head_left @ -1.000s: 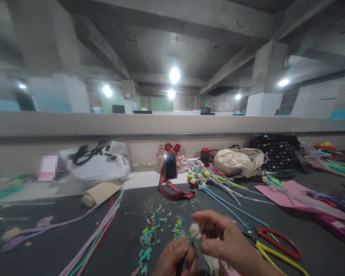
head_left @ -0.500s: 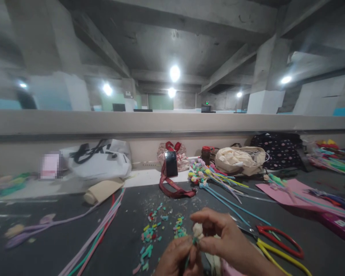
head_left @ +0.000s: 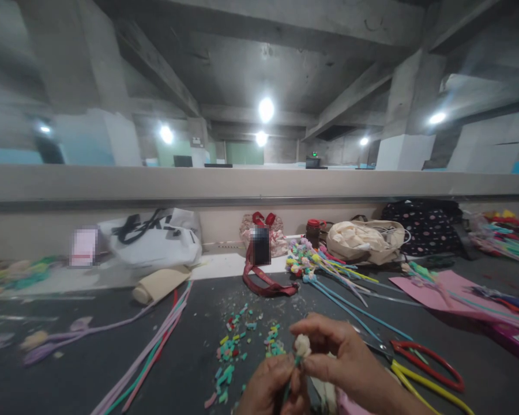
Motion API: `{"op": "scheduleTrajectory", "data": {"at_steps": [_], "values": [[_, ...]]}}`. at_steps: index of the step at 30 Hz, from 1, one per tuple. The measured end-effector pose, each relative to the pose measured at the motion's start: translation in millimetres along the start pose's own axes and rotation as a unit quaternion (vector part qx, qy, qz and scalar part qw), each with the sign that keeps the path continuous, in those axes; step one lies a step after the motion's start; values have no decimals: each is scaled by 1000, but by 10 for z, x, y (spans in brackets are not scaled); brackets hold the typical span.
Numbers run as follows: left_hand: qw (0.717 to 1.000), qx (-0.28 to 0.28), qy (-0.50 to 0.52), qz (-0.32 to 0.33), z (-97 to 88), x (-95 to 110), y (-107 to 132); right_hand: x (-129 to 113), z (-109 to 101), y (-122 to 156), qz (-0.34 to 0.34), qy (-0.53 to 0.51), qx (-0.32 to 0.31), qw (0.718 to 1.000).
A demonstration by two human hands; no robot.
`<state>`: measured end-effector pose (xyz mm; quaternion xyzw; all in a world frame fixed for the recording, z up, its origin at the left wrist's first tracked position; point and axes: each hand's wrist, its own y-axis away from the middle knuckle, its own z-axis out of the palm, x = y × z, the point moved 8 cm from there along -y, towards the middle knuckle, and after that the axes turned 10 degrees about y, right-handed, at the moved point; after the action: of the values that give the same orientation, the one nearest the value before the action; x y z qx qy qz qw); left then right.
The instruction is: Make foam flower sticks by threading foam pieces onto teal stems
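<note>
A small cream pipe-cleaner flower (head_left: 303,345) with a green stem stands upright between my hands, low in the centre of the view. My left hand (head_left: 271,385) is closed, its thumb and fingers pinching the stem just under the bloom. From the right, my right hand (head_left: 343,358) curls round the bloom, thumb at its base and index finger arched over the top. Scissors (head_left: 426,369) with one red and one yellow handle lie beside my right hand. Left of the hands are scattered short coloured pipe-cleaner offcuts (head_left: 229,351).
A pile of finished pipe-cleaner flowers (head_left: 305,256) lies further back, near a dark red strap (head_left: 268,285). Long pipe cleaners (head_left: 149,360) and a beige roll (head_left: 160,283) are at left. Pink sheet (head_left: 441,294) at right. Bags (head_left: 155,239) line the partition (head_left: 259,184).
The whole view has shifted slightly, so things sit a little further right. Both hands stay at the flower, and its bloom shows a bit more clearly between the fingers.
</note>
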<state>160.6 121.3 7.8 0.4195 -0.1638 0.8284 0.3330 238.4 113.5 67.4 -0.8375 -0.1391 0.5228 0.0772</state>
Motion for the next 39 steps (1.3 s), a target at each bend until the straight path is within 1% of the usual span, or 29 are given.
{"op": "scheduleTrajectory", "data": {"at_steps": [2, 6, 8, 10, 13, 15, 18, 23, 26, 30, 34, 39], "values": [[1000, -7, 18, 0, -2, -33, -17, 3, -3, 3, 6, -5, 0, 1000], [994, -60, 80, -33, 35, -156, -88, -9, -9, 12, 12, 3, 0, 1000], [993, -70, 88, -38, 21, -195, -128, -12, -7, 17, 12, 8, -2, 1000], [993, -70, 95, -29, 1, -201, -154, -9, -5, 20, 14, 5, -3, 1000], [991, -84, 106, -20, 33, -175, -139, -18, -4, 19, 11, -4, -2, 1000], [992, -74, 96, -26, 55, -154, -106, -28, -3, 16, 11, -11, -4, 1000], [997, -39, 65, -30, 64, -98, -61, -42, -8, 11, 14, -17, -3, 1000], [997, -41, 59, -25, 108, -65, -42, -46, -16, 8, 12, -26, -4, 1000], [997, -43, 54, -29, 101, -96, -48, -33, -11, 11, 9, -26, -8, 1000], [999, -31, 39, -23, 71, -105, -52, -9, -10, 13, 2, -34, -12, 999], [998, -42, 38, -29, 71, -112, -48, 21, -2, 18, -3, -39, -18, 999], [998, -42, 47, -26, -5, -139, -115, 111, -4, 31, 26, -32, -22, 999]]}}
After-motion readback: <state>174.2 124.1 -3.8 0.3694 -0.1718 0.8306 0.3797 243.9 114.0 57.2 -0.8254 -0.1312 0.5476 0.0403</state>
